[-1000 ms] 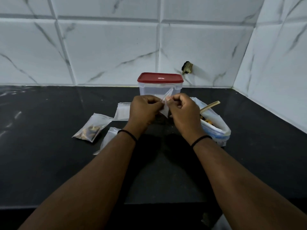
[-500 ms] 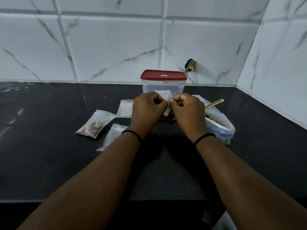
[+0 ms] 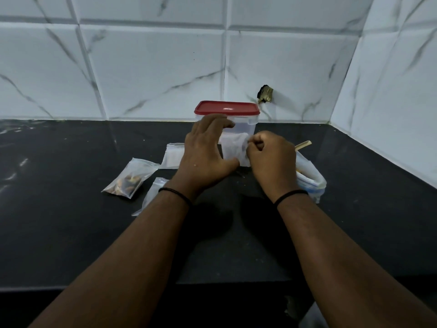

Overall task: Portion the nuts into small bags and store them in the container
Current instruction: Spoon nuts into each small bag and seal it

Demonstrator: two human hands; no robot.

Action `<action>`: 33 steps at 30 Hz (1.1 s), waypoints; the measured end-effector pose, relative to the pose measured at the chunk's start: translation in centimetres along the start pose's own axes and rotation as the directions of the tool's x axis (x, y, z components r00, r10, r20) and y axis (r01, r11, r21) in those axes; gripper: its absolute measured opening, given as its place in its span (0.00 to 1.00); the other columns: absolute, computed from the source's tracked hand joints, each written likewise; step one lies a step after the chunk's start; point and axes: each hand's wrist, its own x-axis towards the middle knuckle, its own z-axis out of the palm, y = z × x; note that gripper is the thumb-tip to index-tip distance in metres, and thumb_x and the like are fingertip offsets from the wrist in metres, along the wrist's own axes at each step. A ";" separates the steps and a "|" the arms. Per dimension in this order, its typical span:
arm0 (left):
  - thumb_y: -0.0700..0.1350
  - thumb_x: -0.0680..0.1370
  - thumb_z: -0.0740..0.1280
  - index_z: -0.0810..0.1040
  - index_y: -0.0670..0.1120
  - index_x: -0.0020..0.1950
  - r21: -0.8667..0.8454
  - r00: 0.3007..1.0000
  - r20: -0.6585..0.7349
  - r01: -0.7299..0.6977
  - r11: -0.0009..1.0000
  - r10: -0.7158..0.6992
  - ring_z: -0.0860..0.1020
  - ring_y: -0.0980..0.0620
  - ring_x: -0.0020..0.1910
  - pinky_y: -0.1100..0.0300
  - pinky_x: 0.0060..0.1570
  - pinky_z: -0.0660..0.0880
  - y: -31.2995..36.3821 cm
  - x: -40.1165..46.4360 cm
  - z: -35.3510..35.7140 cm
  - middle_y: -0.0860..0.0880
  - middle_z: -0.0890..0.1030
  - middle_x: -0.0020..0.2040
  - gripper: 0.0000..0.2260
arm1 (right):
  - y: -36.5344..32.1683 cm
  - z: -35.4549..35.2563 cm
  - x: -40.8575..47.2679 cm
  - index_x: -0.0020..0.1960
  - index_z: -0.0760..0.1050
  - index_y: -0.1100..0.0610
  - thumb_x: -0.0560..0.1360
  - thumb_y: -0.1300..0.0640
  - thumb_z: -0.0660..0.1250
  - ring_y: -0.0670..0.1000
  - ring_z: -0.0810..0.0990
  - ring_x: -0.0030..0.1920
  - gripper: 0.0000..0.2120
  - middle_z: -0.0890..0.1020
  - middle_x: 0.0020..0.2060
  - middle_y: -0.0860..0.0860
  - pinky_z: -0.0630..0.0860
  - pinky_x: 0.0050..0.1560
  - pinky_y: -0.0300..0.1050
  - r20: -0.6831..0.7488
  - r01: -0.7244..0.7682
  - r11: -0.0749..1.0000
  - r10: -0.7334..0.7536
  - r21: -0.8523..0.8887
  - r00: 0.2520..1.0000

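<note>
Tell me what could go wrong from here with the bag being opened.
The small empty bag is pinched only by the right hand; the left hand is open, so the bag may sag shut. The container is lidded, so storing needs a free hand. The big nut bag sits by the right wrist and could tip.

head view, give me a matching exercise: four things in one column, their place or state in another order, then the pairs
1. container lid
2. filled small bag
3. empty small bag
4. wooden spoon

a. pinched in the right hand
b. lying at the left on the counter
c. sticking out of the big bag
d. shut on the container

Pairs: 1-d, 2-b, 3-a, 4-c
</note>
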 end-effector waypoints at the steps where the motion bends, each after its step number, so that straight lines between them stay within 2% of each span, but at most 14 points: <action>1: 0.54 0.64 0.72 0.73 0.50 0.68 0.028 0.998 0.058 -0.012 1.000 0.011 0.68 0.51 0.69 0.54 0.65 0.65 -0.1 0.0 0.0 0.51 0.71 0.69 0.32 | 0.1 -0.1 0.1 0.49 0.83 0.56 0.78 0.58 0.66 0.49 0.82 0.42 0.07 0.85 0.41 0.50 0.75 0.43 0.40 0.000 -0.014 1.000 0.014 0.021 1.000; 3: 0.55 0.64 0.78 0.65 0.51 0.76 0.102 0.987 0.160 -0.021 0.995 0.005 0.63 0.51 0.75 0.54 0.72 0.58 -0.3 0.1 0.1 0.51 0.65 0.76 0.43 | 0.1 -0.2 0.2 0.50 0.83 0.56 0.78 0.57 0.67 0.48 0.82 0.43 0.07 0.85 0.42 0.50 0.78 0.45 0.42 0.009 -0.022 0.997 0.021 0.079 1.000; 5: 0.58 0.65 0.79 0.61 0.51 0.78 0.132 0.979 0.204 -0.018 0.991 -0.009 0.63 0.51 0.75 0.55 0.73 0.55 -0.2 0.1 0.4 0.51 0.66 0.76 0.46 | -0.1 -0.2 0.1 0.50 0.83 0.56 0.78 0.56 0.68 0.47 0.83 0.44 0.06 0.86 0.42 0.49 0.80 0.47 0.45 0.032 -0.001 0.989 -0.003 0.147 0.999; 7: 0.59 0.65 0.78 0.64 0.51 0.76 0.127 0.984 0.179 -0.020 0.992 -0.003 0.68 0.50 0.71 0.59 0.70 0.58 0.0 0.0 0.6 0.50 0.71 0.72 0.43 | -0.3 0.0 0.1 0.51 0.82 0.54 0.77 0.57 0.69 0.46 0.83 0.42 0.04 0.85 0.41 0.48 0.81 0.46 0.45 0.063 0.007 0.978 -0.020 0.208 0.998; 10: 0.59 0.66 0.78 0.71 0.50 0.69 0.084 0.995 0.103 0.003 0.996 -0.012 0.75 0.50 0.60 0.56 0.62 0.70 -0.2 0.0 0.6 0.50 0.78 0.63 0.35 | -0.3 0.0 0.1 0.49 0.77 0.50 0.76 0.61 0.69 0.45 0.80 0.33 0.07 0.82 0.33 0.48 0.78 0.38 0.44 0.086 -0.001 0.952 -0.027 0.308 0.996; 12: 0.57 0.67 0.77 0.74 0.50 0.66 0.037 0.996 0.081 0.026 0.999 -0.029 0.76 0.50 0.56 0.53 0.56 0.74 -0.5 0.0 0.6 0.50 0.79 0.59 0.30 | -0.3 -0.2 0.2 0.45 0.77 0.48 0.76 0.63 0.67 0.43 0.81 0.35 0.10 0.83 0.36 0.45 0.77 0.38 0.43 0.107 0.015 0.942 -0.053 0.334 0.993; 14: 0.56 0.69 0.76 0.74 0.52 0.64 0.002 0.996 0.075 0.045 0.999 -0.045 0.76 0.51 0.54 0.53 0.53 0.76 -0.9 0.0 0.8 0.51 0.79 0.57 0.26 | -0.6 -0.3 0.2 0.44 0.81 0.46 0.77 0.60 0.65 0.42 0.81 0.42 0.11 0.83 0.41 0.43 0.77 0.43 0.40 0.164 0.038 0.944 -0.097 0.329 0.982; 16: 0.55 0.69 0.75 0.75 0.52 0.62 -0.031 0.995 0.083 0.066 0.997 -0.064 0.76 0.52 0.53 0.56 0.51 0.75 -1.2 0.1 0.9 0.51 0.79 0.55 0.24 | -0.5 -0.2 0.2 0.47 0.83 0.50 0.76 0.51 0.62 0.46 0.79 0.46 0.11 0.82 0.43 0.47 0.75 0.46 0.41 0.215 0.086 0.955 -0.151 0.283 0.965; 18: 0.56 0.69 0.71 0.75 0.51 0.59 -0.055 0.995 0.081 0.063 0.997 -0.058 0.75 0.53 0.50 0.58 0.47 0.74 -1.4 0.2 0.8 0.52 0.79 0.52 0.21 | 0.0 -0.1 0.4 0.45 0.83 0.53 0.77 0.40 0.58 0.51 0.76 0.45 0.21 0.78 0.40 0.49 0.72 0.45 0.46 0.232 0.164 0.972 -0.200 0.166 0.952; 20: 0.55 0.69 0.69 0.75 0.51 0.55 -0.058 0.996 0.083 0.048 0.997 -0.043 0.74 0.52 0.47 0.60 0.43 0.71 -1.5 0.3 0.8 0.52 0.78 0.49 0.17 | 0.2 -0.1 0.4 0.40 0.81 0.55 0.78 0.34 0.53 0.51 0.75 0.41 0.29 0.76 0.36 0.50 0.71 0.42 0.48 0.226 0.194 0.979 -0.203 0.062 0.953; 24: 0.46 0.70 0.70 0.73 0.50 0.52 -0.070 0.990 0.126 0.076 0.995 -0.067 0.73 0.51 0.44 0.60 0.41 0.68 -1.8 0.4 0.9 0.51 0.75 0.46 0.12 | 0.2 -0.5 0.5 0.38 0.79 0.63 0.81 0.40 0.58 0.54 0.77 0.37 0.29 0.79 0.34 0.55 0.75 0.42 0.54 0.174 0.152 0.984 -0.167 0.097 0.971; 28: 0.41 0.70 0.71 0.75 0.47 0.53 -0.126 0.977 0.179 0.137 0.983 -0.113 0.73 0.54 0.42 0.61 0.41 0.69 -2.0 0.4 0.5 0.51 0.75 0.46 0.13 | 0.5 -1.0 0.8 0.38 0.82 0.60 0.82 0.43 0.58 0.49 0.80 0.37 0.26 0.83 0.34 0.49 0.76 0.45 0.49 0.125 0.123 0.989 -0.133 0.088 0.983; 31: 0.43 0.69 0.70 0.76 0.47 0.53 -0.198 0.969 0.191 0.194 0.961 -0.156 0.74 0.54 0.42 0.61 0.42 0.70 -2.2 0.5 0.4 0.50 0.76 0.46 0.13 | 1.1 -1.0 0.9 0.36 0.79 0.59 0.81 0.43 0.58 0.51 0.80 0.35 0.25 0.82 0.32 0.51 0.76 0.42 0.51 0.045 0.140 0.990 -0.140 0.003 0.989; 33: 0.46 0.67 0.67 0.76 0.47 0.53 -0.231 0.965 0.180 0.232 0.945 -0.192 0.75 0.52 0.41 0.60 0.43 0.72 -2.3 0.5 0.5 0.50 0.77 0.46 0.15 | 1.1 -0.9 0.9 0.36 0.79 0.57 0.80 0.43 0.59 0.51 0.81 0.36 0.23 0.83 0.34 0.51 0.77 0.41 0.51 0.007 0.160 0.985 -0.161 0.065 0.987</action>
